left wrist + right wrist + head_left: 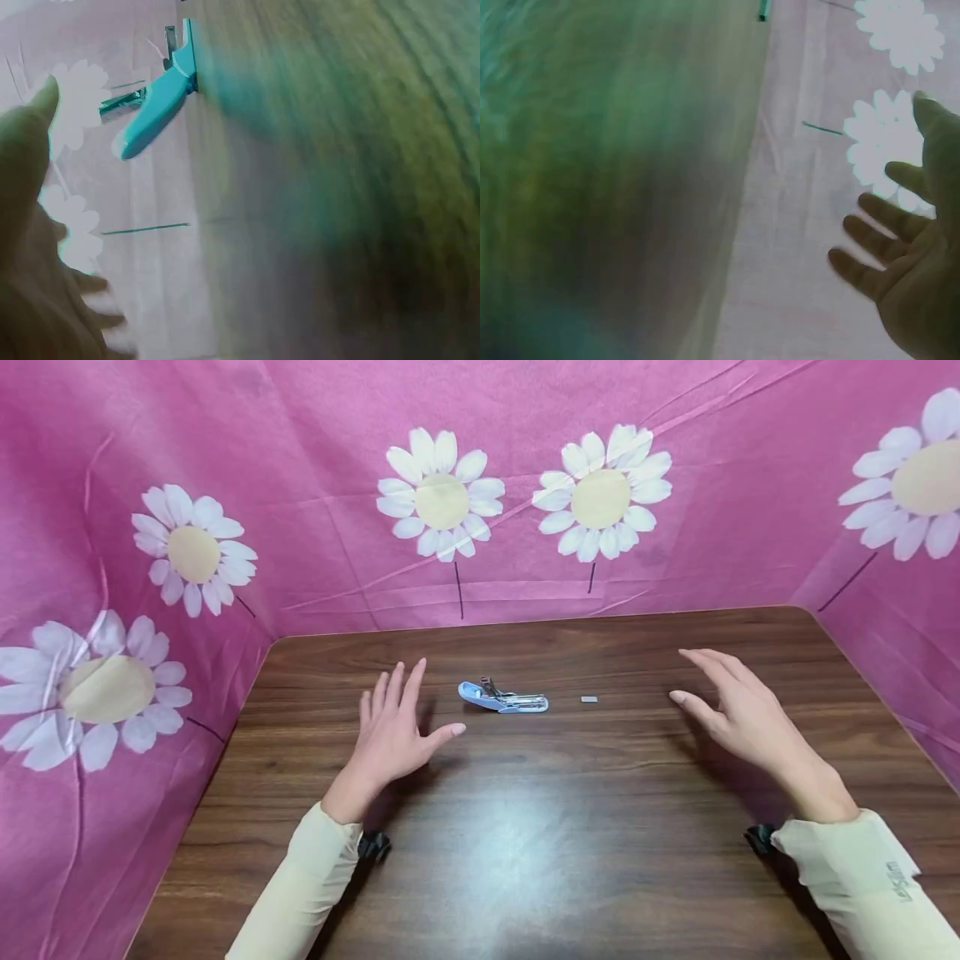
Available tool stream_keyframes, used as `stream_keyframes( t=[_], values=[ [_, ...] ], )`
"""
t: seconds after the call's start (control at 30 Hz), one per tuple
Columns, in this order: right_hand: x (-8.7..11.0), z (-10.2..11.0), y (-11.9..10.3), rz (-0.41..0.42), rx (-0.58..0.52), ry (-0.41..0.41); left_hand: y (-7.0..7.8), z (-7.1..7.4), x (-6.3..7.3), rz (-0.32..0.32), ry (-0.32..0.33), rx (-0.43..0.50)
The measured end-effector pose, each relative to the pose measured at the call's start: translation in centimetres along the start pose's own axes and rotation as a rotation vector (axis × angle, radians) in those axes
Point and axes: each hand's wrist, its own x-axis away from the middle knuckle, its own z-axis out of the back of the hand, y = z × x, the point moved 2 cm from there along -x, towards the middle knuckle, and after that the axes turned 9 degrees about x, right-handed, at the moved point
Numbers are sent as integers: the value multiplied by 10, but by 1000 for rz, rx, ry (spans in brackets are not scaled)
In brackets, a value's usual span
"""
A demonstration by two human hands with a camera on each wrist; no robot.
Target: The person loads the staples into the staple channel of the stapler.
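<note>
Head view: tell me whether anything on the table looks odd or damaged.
The light-blue stapler lies opened out, its metal parts exposed rather than covered. A small grey strip, probably staples, lies loose on the table, apart from it. No damage or spill is visible.

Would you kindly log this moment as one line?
left hand: empty, near stapler | right hand: empty | stapler: opened, on table | grey strip: on table, between stapler and right hand
</note>
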Motion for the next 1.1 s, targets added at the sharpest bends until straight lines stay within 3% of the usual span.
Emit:
stream_keyframes(
  t=[0.13, 0.23, 0.37, 0.6, 0.73, 1.1],
  values=[
    [1, -3, 2, -4, -6, 38, 0, -5, -13, -81, 25, 237],
    [1, -5, 3, -8, -7, 45, 1, -8, -20, -97, 45, 411],
    [1, -6, 4, -12, 3, 52, 3, -14, -30, -84, 63, 599],
    [-1, -6, -1, -24, -16, 66, 9, -25, -45, -58, 17, 942],
    [-7, -6, -6, -82, -79, 27, 13, -29, -49, -60, -5, 998],
    [-20, -10, -16, -256, -249, -104, 22, -40, -52, -23, -32, 930]
  ],
)
